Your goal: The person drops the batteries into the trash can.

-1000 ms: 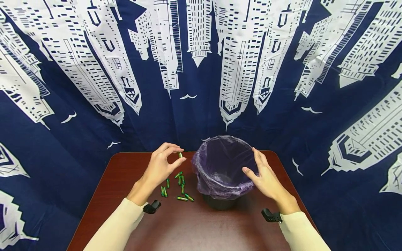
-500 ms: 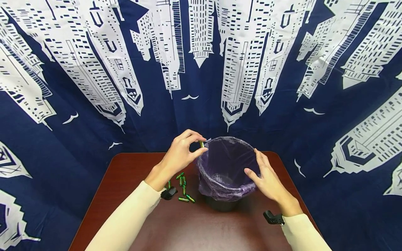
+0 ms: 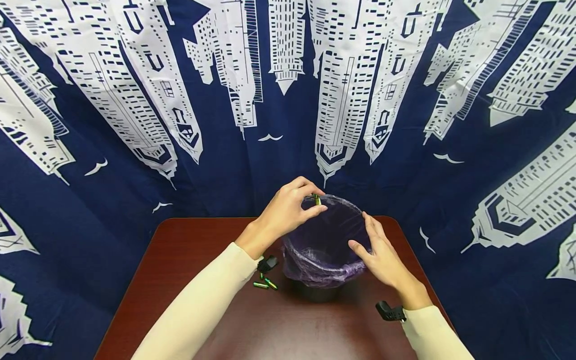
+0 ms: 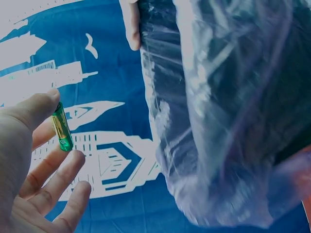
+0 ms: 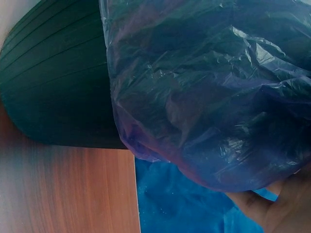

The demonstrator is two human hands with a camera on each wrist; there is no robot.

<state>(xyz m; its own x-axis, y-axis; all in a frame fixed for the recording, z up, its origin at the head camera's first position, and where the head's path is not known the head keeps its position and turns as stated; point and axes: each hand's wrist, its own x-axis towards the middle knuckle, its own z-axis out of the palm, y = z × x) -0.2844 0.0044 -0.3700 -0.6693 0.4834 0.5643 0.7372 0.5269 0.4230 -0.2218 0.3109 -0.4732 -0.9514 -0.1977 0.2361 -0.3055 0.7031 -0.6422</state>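
Note:
My left hand (image 3: 288,207) pinches a small green-and-gold battery (image 3: 317,199) between thumb and fingers, over the far left part of the trash bin's mouth. In the left wrist view this battery (image 4: 62,127) is held by its ends, the other fingers spread loosely. The dark trash bin (image 3: 317,294) stands upright on the table, lined with a translucent purple bag (image 3: 310,275) folded over its rim. My right hand (image 3: 382,255) rests at the bin's right rim, fingers extended along the outside and thumb over the opening. The right wrist view shows the bag (image 5: 209,111) overhanging the ribbed bin (image 5: 58,87).
Loose batteries (image 3: 271,283) lie on the reddish-brown table (image 3: 180,260) left of the bin, some hidden behind my left forearm. A navy curtain (image 3: 261,170) with white printed buildings hangs behind the table and around its sides.
My left hand has carried the battery rightward, from above the table left of the bin to over its mouth. The right hand stays at the rim.

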